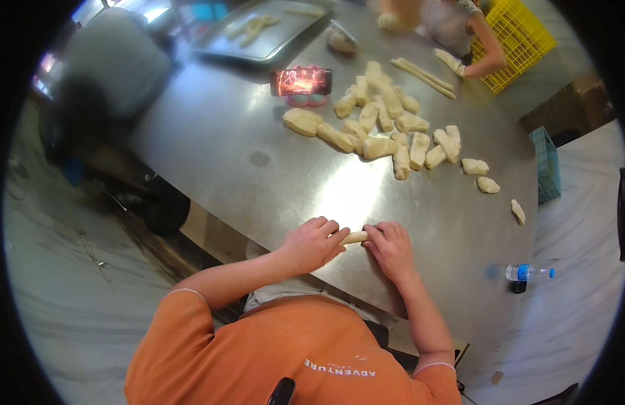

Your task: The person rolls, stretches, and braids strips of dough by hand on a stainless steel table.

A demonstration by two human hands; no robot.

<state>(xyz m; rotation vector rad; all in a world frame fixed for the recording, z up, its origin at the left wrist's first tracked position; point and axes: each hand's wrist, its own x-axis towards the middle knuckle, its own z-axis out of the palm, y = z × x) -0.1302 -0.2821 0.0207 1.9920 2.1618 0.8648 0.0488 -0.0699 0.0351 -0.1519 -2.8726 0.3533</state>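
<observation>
Holding a short pale-cream strip of dough (356, 237) between them, the bare left hand (312, 244) and bare right hand (391, 250) each have bent fingers closed over one end, a narrow stretch showing in the gap. Under them lies the shiny grey metal counter (251, 192). Ahead of both hands, well apart from them, spreads a loose pile of thick cream-coloured dough pieces (378, 147), some leaning on others. Beyond the left hand stands a dark rectangular phone with a lit screen (302, 82); beyond the pile lie two long thin dough ropes (423, 76), near a co-worker's white-gloved hand (450, 63). Well right of the right hand is a clear plastic bottle with a blue cap (525, 272).
</observation>
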